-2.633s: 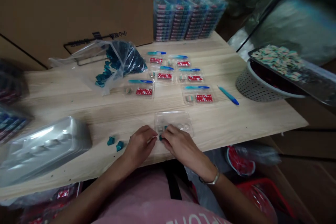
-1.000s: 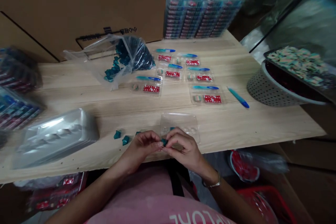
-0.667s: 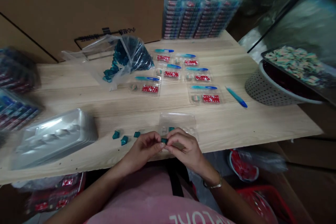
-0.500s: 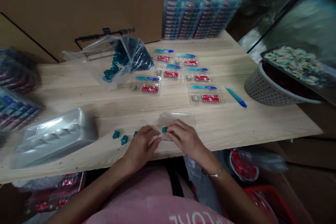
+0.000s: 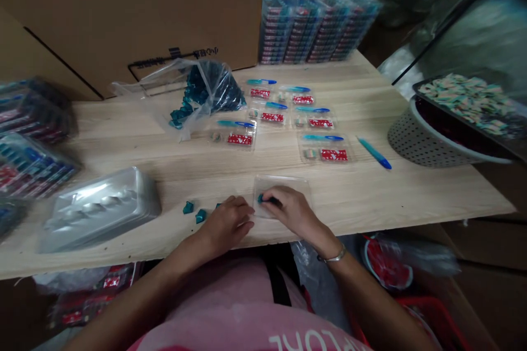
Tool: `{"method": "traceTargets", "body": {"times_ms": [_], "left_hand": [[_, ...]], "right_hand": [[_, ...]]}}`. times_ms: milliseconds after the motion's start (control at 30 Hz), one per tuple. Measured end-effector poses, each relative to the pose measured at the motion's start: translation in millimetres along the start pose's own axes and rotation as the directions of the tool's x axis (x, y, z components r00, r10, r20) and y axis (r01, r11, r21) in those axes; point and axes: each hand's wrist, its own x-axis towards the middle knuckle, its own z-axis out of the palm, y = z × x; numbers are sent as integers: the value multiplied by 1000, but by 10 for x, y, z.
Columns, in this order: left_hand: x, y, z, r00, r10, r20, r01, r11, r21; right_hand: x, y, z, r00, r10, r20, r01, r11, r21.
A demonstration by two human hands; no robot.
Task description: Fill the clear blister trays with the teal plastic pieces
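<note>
A clear plastic blister tray (image 5: 282, 195) lies on the near edge of the wooden table (image 5: 349, 203). My right hand (image 5: 290, 211) reaches over it, fingertips pressed on a small teal piece (image 5: 261, 198) in the tray's left end. My left hand (image 5: 226, 224) rests on the table just left of the tray, fingers loose, holding nothing. Beside it lie loose teal pieces (image 5: 188, 207), (image 5: 201, 216), and a third, partly hidden by my left hand (image 5: 217, 205).
To the left sits a stack of silver trays (image 5: 99, 211). Behind lie a plastic bag of teal pieces (image 5: 209, 93), filled blisters with blue nail files and red cards (image 5: 234, 132), and stacked packs (image 5: 317, 24). A perforated basket (image 5: 420, 145) stands right.
My hands have come down from pinching the teal piece above the tray. That piece now sits in the tray under my right fingertips, and my left hand has let go and moved left.
</note>
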Motion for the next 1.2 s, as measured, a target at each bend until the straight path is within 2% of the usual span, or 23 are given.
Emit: {"method": "traceTargets", "body": {"times_ms": [33, 100, 167, 200, 233, 333, 367, 400, 467, 533, 600, 633, 667, 700, 733, 800, 867, 933, 1000, 1033, 1133, 1200], "left_hand": [[-32, -25, -53, 1000, 10, -27, -10, 1000, -25], [-115, -100, -186, 987, -19, -160, 12, 999, -44], [-200, -191, -315, 947, -88, -308, 93, 996, 2], [-233, -235, -362, 936, -106, -335, 128, 991, 42], [-255, -272, -390, 942, -108, -318, 143, 986, 88], [-250, -313, -368, 986, -96, -134, 122, 971, 207], [-232, -299, -339, 989, -112, -100, 132, 966, 224], [-214, -271, -307, 985, -137, -109, 158, 963, 217], [-193, -181, -247, 960, -194, -201, 211, 975, 65], [-199, -74, -190, 937, -256, -239, 184, 941, -285], [-219, 22, -122, 940, -308, -144, 149, 755, -638], [-225, 62, -83, 944, -320, -76, 158, 643, -749], [-224, 96, -42, 945, -327, -20, 176, 557, -812], [-216, 125, -3, 944, -330, 15, 194, 516, -834], [-199, 150, 31, 944, -329, 21, 202, 525, -827], [-144, 185, 77, 960, -275, -49, 155, 668, -728], [-75, 194, 98, 981, -137, -135, 53, 868, -494], [-15, 175, 111, 992, -1, -125, -23, 980, -196], [24, 135, 129, 997, 53, -56, -52, 998, 24], [35, 114, 140, 998, 57, -31, -54, 995, 84], [47, 73, 166, 997, 75, 3, -75, 988, 135], [52, 81, 173, 996, 82, 20, -84, 987, 137]], "right_hand": [[8, 9, -4, 1000, 19, 4, -19, 1000, 0], [23, 18, -11, 1000, -7, 27, 8, 1000, -28], [34, 21, -13, 997, -65, 47, 68, 996, -63], [39, 22, -10, 996, -79, 51, 83, 994, -77], [45, 21, -7, 995, -83, 54, 88, 992, -89], [56, -15, -4, 995, -89, 51, 95, 988, -121], [51, -47, -7, 995, -98, 33, 101, 987, -125], [39, -94, -9, 994, -107, 4, 107, 987, -120], [-10, -231, 0, 991, -120, -62, 117, 992, -47], [-84, -400, 52, 987, -109, -120, 125, 984, 131], [-169, -551, 154, 981, -41, -188, 104, 935, 340], [-213, -603, 211, 975, 20, -220, 79, 900, 430], [-258, -633, 263, 965, 95, -245, 42, 864, 501], [-302, -641, 298, 951, 171, -256, 0, 830, 557], [-343, -624, 309, 940, 234, -250, -40, 800, 598], [-401, -525, 243, 929, 299, -215, -108, 779, 617], [-407, -362, 69, 945, 266, -191, -137, 851, 507], [-355, -182, -149, 970, 176, -165, -125, 951, 282], [-270, -40, -333, 990, 106, -90, -100, 993, 67], [-225, 7, -395, 995, 90, -43, -90, 996, -8], [-126, 60, -460, 994, 75, 85, -65, 991, -120], [-105, 59, -446, 990, 63, 127, -43, 987, -154]]}}
